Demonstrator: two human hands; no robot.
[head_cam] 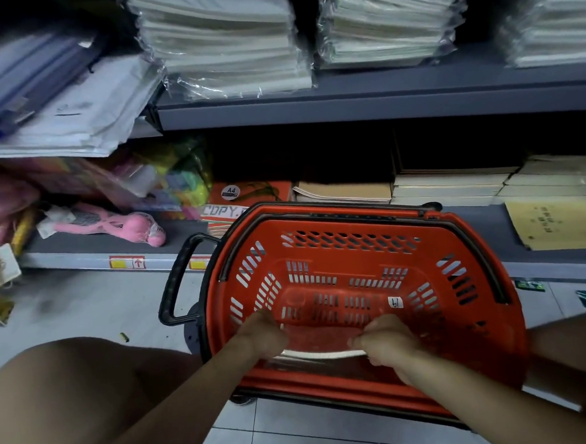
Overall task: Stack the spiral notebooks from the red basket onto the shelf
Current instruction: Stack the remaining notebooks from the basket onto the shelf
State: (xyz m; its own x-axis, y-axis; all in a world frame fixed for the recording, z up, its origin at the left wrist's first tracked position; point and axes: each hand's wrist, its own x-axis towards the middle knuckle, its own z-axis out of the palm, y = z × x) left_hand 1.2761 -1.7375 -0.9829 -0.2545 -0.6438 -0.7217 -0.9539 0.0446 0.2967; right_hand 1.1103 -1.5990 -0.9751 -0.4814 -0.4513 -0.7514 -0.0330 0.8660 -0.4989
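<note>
A red basket [469, 317] stands on the floor in front of me, tilted against the lower shelf [90, 248]. Both my hands are inside it at its near wall. My left hand [262, 333] and my right hand [384, 339] each grip an end of a flat red-covered notebook [321, 338] with a pale edge, lying low against the near side. Whether it has a spiral binding cannot be made out. The upper shelf [380, 103] carries plastic-wrapped stacks of notebooks [226, 44].
The lower shelf holds book stacks [453, 181], an A4 copy-paper pack [245, 194], a yellow booklet [556, 223] and a pink toy [120, 225]. Folders [55, 109] overhang at upper left. My bare knees flank the basket on a tiled floor [84, 310].
</note>
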